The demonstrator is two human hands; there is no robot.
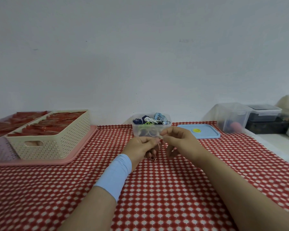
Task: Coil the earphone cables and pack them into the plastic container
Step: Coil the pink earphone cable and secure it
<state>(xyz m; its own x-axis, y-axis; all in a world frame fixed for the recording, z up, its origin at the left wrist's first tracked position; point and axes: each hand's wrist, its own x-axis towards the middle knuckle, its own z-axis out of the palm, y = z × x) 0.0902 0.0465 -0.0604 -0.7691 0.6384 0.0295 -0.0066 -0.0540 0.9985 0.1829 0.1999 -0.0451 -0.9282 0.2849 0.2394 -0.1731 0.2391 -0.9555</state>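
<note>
Worktop [173, 189] in red checked cloth carries the plastic container [136, 130], already holding coiled cables [150, 121], just behind both hands. Left hand [143, 146] grips a pink earphone cable [154, 156]; right hand [178, 139] pinches its strand. Even loops and light tension should serve the winding. The cable bunches under the left fingers [150, 142].

Even soft light, slightly blurry, wide-angle edge distortion

Both hands meet mid-table: the left hand [141, 145] and right hand [178, 140] pinch a reddish earphone cable [154, 155] (loose ends dangling) just before the clear container [151, 125] of coiled cables near the far edge.
</note>
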